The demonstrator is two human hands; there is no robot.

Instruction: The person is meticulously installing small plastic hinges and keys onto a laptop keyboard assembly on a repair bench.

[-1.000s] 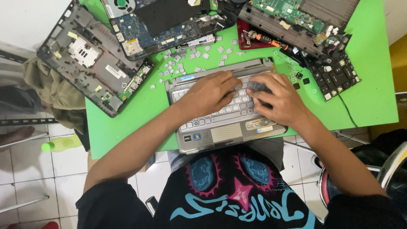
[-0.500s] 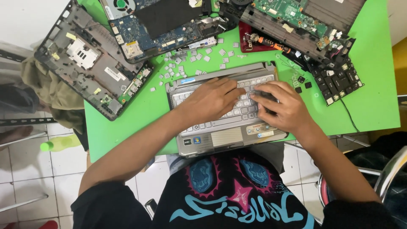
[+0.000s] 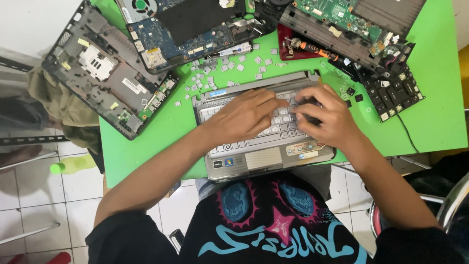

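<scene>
A silver laptop base (image 3: 254, 159) with a grey keyboard lies at the near edge of a green table (image 3: 435, 112). My left hand (image 3: 244, 115) rests palm down on the middle of the keyboard, fingers bent onto the keys. My right hand (image 3: 327, 117) lies over the keyboard's right part, its fingers curled on the keys by the upper right corner. Whether either hand pinches a key is hidden under the fingers. Several loose grey keycaps (image 3: 215, 73) are scattered on the table just beyond the laptop.
A dark stripped laptop shell (image 3: 107, 78) lies at the left. A blue circuit board with a fan (image 3: 185, 29) sits at the back, a green board and chassis (image 3: 351, 19) at the back right, a black keyboard piece (image 3: 391, 93) at the right. A green bottle (image 3: 73, 164) lies on the tiled floor.
Both hands stay on the keyboard. The right hand's fingers have shifted slightly toward the upper right keys; the view has drifted a little.
</scene>
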